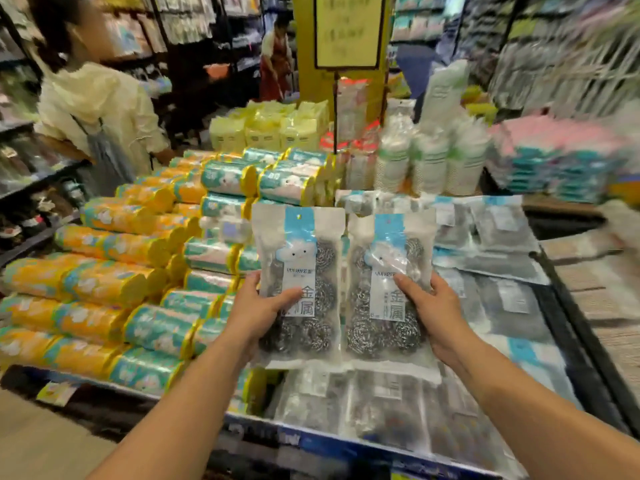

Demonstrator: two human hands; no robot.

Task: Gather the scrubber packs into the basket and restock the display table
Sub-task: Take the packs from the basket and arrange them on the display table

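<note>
**Head view: step in hand**

The left hand is clamped on the left scrubber pack at its lower left edge, with the thumb across the front and the fingers behind. The right hand is clamped the same way on the right scrubber pack at its lower right edge. Both packs are upright, side by side with labels facing the camera, above the front part of the bench. No basket is in view.

The step appears to be restocking.
- Lay each pack flat, label up, with the blue header pointing away.
- Align the packs with the stocked packs already lying in rows.
- Support the lower half, where the steel coils probably put most of the weight. The film is likely slippery.
- Keep the left pack off the rolls.

**Head view: surface and room**

- The bench has a blue front rim.
- Orange and teal rolls are stacked on its left half, and flat scrubber packs cover its right half.
- Behind these stand sleeves of paper cups and yellow packs.
- A sign rises on a post.
- Shelving lines the aisles.
- A person in a pale jacket stands at the far left, and another person stands farther back.
- The right edge of the view is blurred.
</note>
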